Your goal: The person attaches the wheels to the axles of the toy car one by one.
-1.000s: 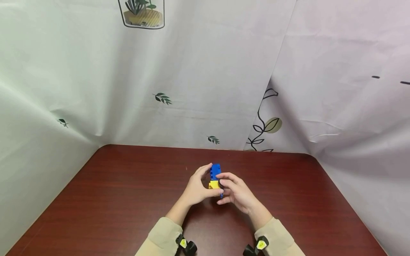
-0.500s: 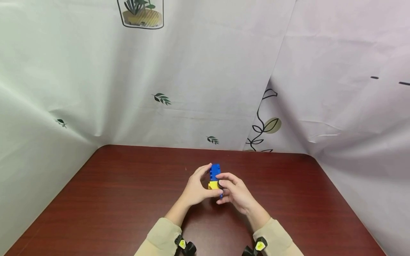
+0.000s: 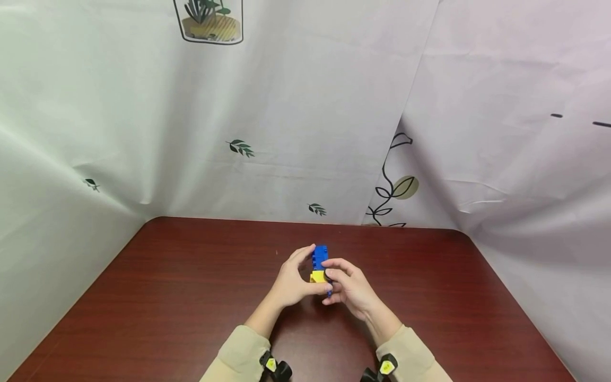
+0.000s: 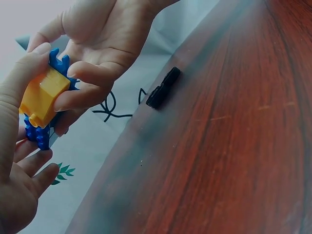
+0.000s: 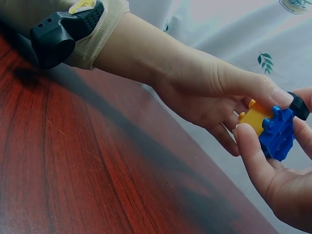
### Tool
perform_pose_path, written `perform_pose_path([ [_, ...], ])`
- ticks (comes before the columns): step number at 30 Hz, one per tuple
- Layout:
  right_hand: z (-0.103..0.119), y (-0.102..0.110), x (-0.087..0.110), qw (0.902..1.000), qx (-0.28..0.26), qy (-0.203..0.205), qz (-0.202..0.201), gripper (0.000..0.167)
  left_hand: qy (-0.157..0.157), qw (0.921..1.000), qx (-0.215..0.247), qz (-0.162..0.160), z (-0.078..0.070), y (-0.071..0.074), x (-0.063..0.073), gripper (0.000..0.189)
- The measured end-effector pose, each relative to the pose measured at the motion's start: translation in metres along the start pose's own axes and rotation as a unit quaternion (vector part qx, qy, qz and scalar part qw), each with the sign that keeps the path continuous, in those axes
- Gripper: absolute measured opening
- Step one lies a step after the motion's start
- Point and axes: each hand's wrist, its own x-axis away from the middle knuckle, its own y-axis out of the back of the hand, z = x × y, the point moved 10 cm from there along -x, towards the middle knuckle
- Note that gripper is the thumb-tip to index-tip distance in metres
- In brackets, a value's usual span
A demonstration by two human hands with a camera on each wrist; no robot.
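Between both hands is a small toy built from plastic building blocks. In the head view its blue block (image 3: 320,257) points away and its yellow block (image 3: 317,276) sits nearer. The left hand (image 3: 292,285) grips it from the left, thumb across the near end and fingers at the far end. From the right, the right hand (image 3: 355,291) pinches a black round piece (image 5: 298,106), like a wheel, at the toy's side. The left wrist view shows the yellow block (image 4: 45,95) with studded blue parts (image 4: 39,135); fingers cover some of the toy.
The hands are over a reddish-brown wooden table (image 3: 191,286). A pale curtain (image 3: 305,106) with leaf prints stands behind it. Black wrist cameras are strapped over both sleeves. A black object (image 4: 163,88) and a thin cable (image 4: 114,114) show past the table edge.
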Motion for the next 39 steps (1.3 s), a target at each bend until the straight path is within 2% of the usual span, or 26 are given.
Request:
perform_pose_path([
  [5, 0.001, -0.001, 0.0, 1.0, -0.001, 0.002, 0.001, 0.016, -0.005, 1.0, 0.005, -0.003, -0.006, 0.002, 0.001, 0.088],
  [21, 0.003, -0.002, 0.001, 1.0, 0.002, 0.005, 0.001, 0.016, -0.013, 0.9999, -0.001, -0.008, -0.008, 0.003, 0.0, 0.087],
  [23, 0.002, -0.002, 0.001, 1.0, 0.003, 0.004, 0.0, 0.017, -0.013, 0.9999, -0.004, -0.008, -0.006, 0.002, 0.0, 0.087],
  [30, 0.002, -0.002, 0.001, 1.0, -0.002, 0.003, 0.002, 0.015, -0.026, 0.9993, -0.013, -0.021, 0.029, -0.002, -0.01, 0.091],
  [35, 0.001, -0.002, 0.001, 1.0, 0.0, 0.003, 0.004, 0.016, -0.041, 0.9987, -0.017, -0.024, 0.029, -0.001, -0.01, 0.093],
  [39, -0.003, 0.0, 0.002, 0.9999, 0.012, 0.005, -0.004, 0.023, -0.045, 0.9981, -0.032, -0.025, 0.028, -0.001, -0.007, 0.094],
])
